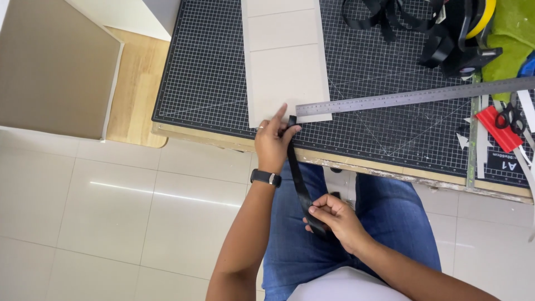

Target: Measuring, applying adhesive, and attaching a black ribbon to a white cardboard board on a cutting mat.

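Note:
A narrow black strap runs from the table's front edge down to my lap. My left hand, with a ring and a dark wristband, pinches the strap's upper end against the lower edge of a pale grey board on the black gridded cutting mat, index finger pointing onto the board. My right hand grips the strap's lower end above my blue jeans. A long steel ruler lies slanted across the mat, its left end just right of my left hand.
A tangle of black straps and a yellow-rimmed roll sit at the mat's far right. A red-handled tool, scissors and white paper strips lie at the right edge. Green cloth is behind. White floor tiles lie left.

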